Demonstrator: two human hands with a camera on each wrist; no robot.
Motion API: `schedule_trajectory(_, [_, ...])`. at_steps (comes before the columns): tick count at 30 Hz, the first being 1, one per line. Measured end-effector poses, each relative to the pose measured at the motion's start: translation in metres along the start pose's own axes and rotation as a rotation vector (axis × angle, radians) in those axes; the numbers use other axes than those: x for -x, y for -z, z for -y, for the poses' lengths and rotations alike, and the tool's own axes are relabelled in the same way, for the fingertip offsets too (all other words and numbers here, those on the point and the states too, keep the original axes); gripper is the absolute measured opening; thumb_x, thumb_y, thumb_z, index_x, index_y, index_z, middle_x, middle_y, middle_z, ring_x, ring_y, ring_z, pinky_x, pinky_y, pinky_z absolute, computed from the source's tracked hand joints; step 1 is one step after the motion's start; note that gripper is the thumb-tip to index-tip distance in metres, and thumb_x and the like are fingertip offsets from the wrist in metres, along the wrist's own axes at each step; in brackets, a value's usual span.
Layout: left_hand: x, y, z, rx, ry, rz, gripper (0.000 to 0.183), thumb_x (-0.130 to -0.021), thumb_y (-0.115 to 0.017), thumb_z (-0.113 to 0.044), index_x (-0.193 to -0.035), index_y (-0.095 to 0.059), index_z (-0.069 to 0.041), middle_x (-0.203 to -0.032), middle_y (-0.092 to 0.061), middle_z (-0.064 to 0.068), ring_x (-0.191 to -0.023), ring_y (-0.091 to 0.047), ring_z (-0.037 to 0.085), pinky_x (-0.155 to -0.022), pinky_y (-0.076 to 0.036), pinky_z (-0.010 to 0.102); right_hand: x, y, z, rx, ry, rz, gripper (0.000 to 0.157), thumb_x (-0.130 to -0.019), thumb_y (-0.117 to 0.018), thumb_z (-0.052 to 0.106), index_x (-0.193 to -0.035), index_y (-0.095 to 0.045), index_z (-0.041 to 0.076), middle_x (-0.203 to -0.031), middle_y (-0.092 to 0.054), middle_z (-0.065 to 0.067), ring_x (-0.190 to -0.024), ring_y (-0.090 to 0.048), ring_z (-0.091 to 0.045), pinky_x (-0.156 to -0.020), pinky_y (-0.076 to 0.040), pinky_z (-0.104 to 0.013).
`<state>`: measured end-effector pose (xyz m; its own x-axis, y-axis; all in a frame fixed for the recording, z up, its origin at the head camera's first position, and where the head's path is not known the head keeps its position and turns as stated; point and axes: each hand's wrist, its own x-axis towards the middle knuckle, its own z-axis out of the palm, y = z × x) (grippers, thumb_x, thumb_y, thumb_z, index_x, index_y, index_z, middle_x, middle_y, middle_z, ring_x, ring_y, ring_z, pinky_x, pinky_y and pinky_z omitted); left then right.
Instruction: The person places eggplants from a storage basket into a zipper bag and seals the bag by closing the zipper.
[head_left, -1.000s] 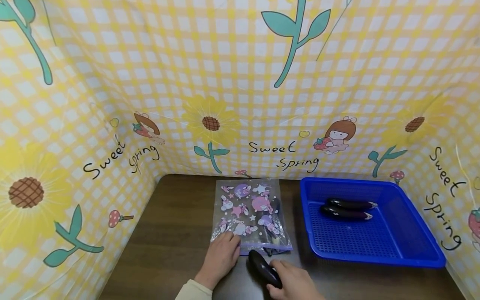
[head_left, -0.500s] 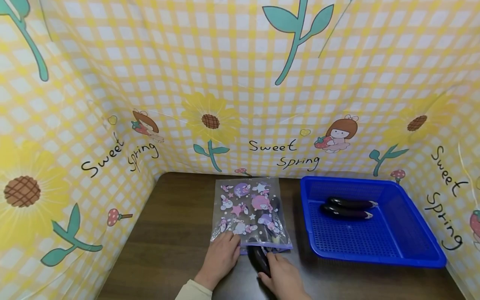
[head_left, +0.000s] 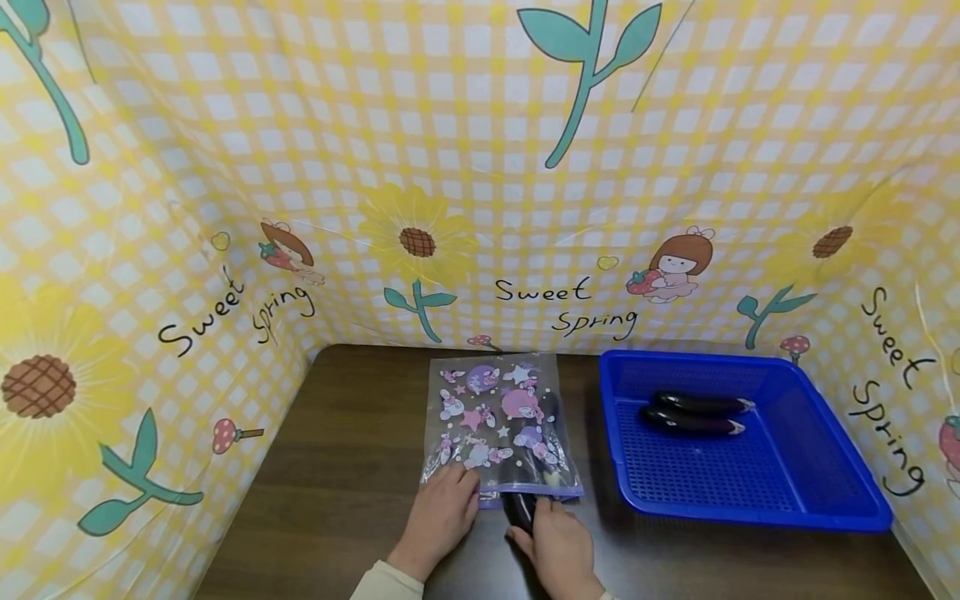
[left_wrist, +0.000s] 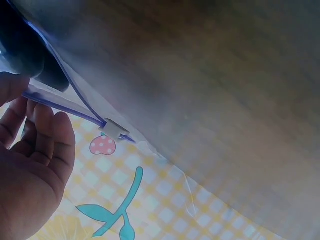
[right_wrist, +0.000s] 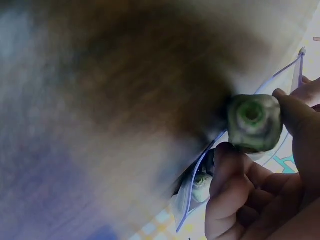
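Observation:
A clear zip bag (head_left: 468,475) with pink and purple cartoon prints lies flat on the table, its mouth towards me. My left hand (head_left: 441,512) pinches the edge of that mouth between thumb and fingers; the white slider (left_wrist: 114,129) sits at one end of the purple zip. With its fingers curled round it, my right hand (head_left: 561,543) grips a dark eggplant (head_left: 519,510). The far end of this eggplant is inside the bag mouth, and its green stem end (right_wrist: 254,120) faces the right wrist camera. Another eggplant's stem end (right_wrist: 201,186) shows inside the bag.
A blue plastic basket (head_left: 750,518) stands on the right of the brown table (head_left: 337,458). Two eggplants (head_left: 693,423) lie side by side in it. A yellow checked cloth (head_left: 465,167) hangs behind and at both sides.
My right hand has moved the eggplant forward, from in front of the bag to partly inside its mouth. The left hand stays at the bag's edge.

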<state>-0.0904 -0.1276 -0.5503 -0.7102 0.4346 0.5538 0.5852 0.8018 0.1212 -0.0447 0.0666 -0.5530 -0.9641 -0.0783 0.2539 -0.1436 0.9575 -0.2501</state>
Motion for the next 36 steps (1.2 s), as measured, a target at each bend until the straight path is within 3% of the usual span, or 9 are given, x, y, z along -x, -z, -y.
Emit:
schedule_trajectory(4, [0.001,-0.001,0.001,-0.003,-0.007,0.000,0.015,-0.074,-0.071,-0.014,-0.080,-0.057,-0.013,-0.074,-0.046,-0.001,-0.065,-0.046,0.018,-0.057,-0.041,0.035,0.001,0.003,-0.002,-0.014,-0.001,0.025,0.056,-0.069,-0.075,0.055,-0.083,-0.055,0.004,-0.068,-0.056,-0.010,-0.053,-0.055,-0.026,-0.044,-0.041,-0.039])
schedule_trajectory(9, [0.000,-0.001,0.002,0.011,-0.012,-0.009,0.015,-0.074,-0.071,-0.014,-0.080,-0.057,-0.013,-0.075,-0.046,-0.001,-0.065,-0.047,0.018,-0.057,-0.042,0.035,0.006,0.016,-0.006,-0.049,0.017,0.086,0.052,-0.074,-0.074,0.046,-0.096,-0.057,0.003,-0.080,-0.058,-0.011,-0.062,-0.057,-0.026,-0.050,-0.044,-0.040])
schedule_trajectory(17, [0.001,-0.003,0.002,0.014,-0.011,-0.020,0.015,-0.074,-0.071,-0.013,-0.079,-0.056,-0.013,-0.074,-0.047,-0.001,-0.065,-0.047,0.019,-0.055,-0.041,0.035,0.023,0.026,-0.016,-0.090,0.121,0.053,0.041,-0.071,-0.077,0.029,-0.100,-0.053,0.013,-0.082,-0.051,-0.004,-0.062,-0.052,-0.022,-0.048,-0.040,-0.036])
schedule_trajectory(22, [0.001,-0.003,0.002,0.012,-0.002,-0.001,0.015,-0.075,-0.070,-0.014,-0.079,-0.056,-0.013,-0.074,-0.046,-0.001,-0.065,-0.047,0.018,-0.055,-0.041,0.034,0.028,0.029,-0.021,-0.109,0.188,0.208,0.036,-0.072,-0.075,0.023,-0.100,-0.053,0.019,-0.083,-0.046,0.000,-0.061,-0.046,-0.017,-0.046,-0.033,-0.031])
schedule_trajectory(27, [0.000,-0.002,0.001,0.012,0.005,0.019,0.016,-0.075,-0.071,-0.013,-0.079,-0.056,-0.014,-0.074,-0.045,-0.002,-0.065,-0.046,0.017,-0.055,-0.041,0.034,0.028,0.032,-0.019,-0.154,0.214,0.289,0.039,-0.073,-0.074,0.020,-0.104,-0.051,0.020,-0.089,-0.047,-0.003,-0.061,-0.046,-0.017,-0.045,-0.034,-0.030])
schedule_trajectory(36, [-0.001,-0.001,0.001,-0.001,-0.023,0.000,0.016,-0.074,-0.070,-0.013,-0.078,-0.055,-0.013,-0.074,-0.045,-0.001,-0.065,-0.047,0.019,-0.054,-0.041,0.036,0.025,0.027,-0.012,-0.143,0.217,0.291,0.049,-0.075,-0.074,0.022,-0.120,-0.056,0.012,-0.111,-0.054,-0.017,-0.076,-0.056,-0.027,-0.053,-0.044,-0.036])
